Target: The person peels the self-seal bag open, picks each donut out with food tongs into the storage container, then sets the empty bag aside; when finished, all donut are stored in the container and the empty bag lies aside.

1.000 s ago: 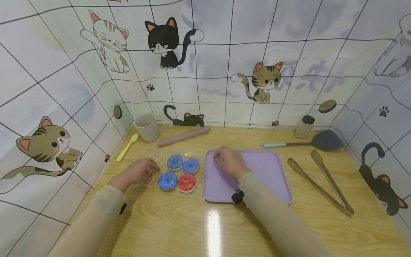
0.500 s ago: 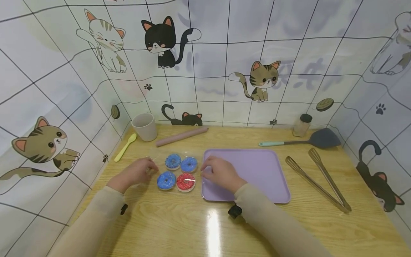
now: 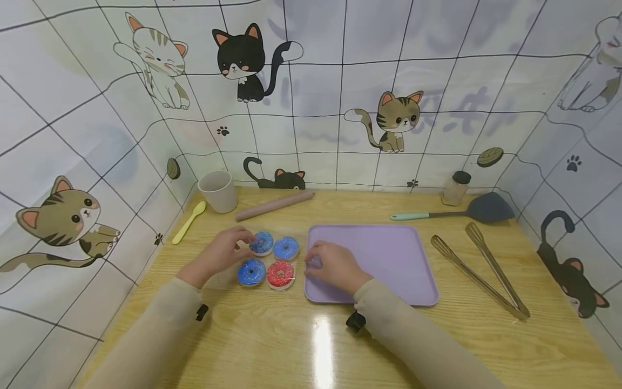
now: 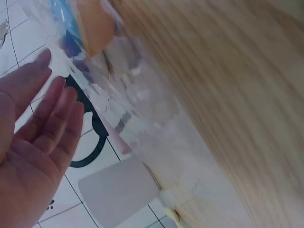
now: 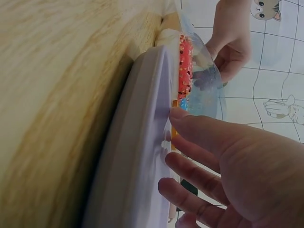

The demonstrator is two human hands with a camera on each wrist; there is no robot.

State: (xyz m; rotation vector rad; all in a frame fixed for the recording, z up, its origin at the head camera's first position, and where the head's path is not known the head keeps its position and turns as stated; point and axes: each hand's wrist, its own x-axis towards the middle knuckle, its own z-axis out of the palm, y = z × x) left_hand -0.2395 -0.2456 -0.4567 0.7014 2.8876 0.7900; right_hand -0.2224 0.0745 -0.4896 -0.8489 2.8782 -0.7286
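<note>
Three blue doughnuts, one of them a blue doughnut at the front, and a red-topped doughnut lie together under clear plastic wrapping. My left hand is above the left side of the wrapping, its fingertips overlapping the back-left blue doughnut in the head view. Its fingers look loosely extended and apart from the film in the left wrist view. My right hand is at the left rim of a purple tray, thumb and fingers spread; a glint of film shows near them.
Behind the doughnuts are a grey cup, a yellow spoon and a mauve rolling pin. Metal tongs, a turner and a black-lidded jar lie or stand to the right. Cat-patterned walls enclose the wooden table.
My right hand has moved left from over the tray to its left rim. My left hand has shifted right and up from the wrapping's left edge to the back-left blue doughnut.
</note>
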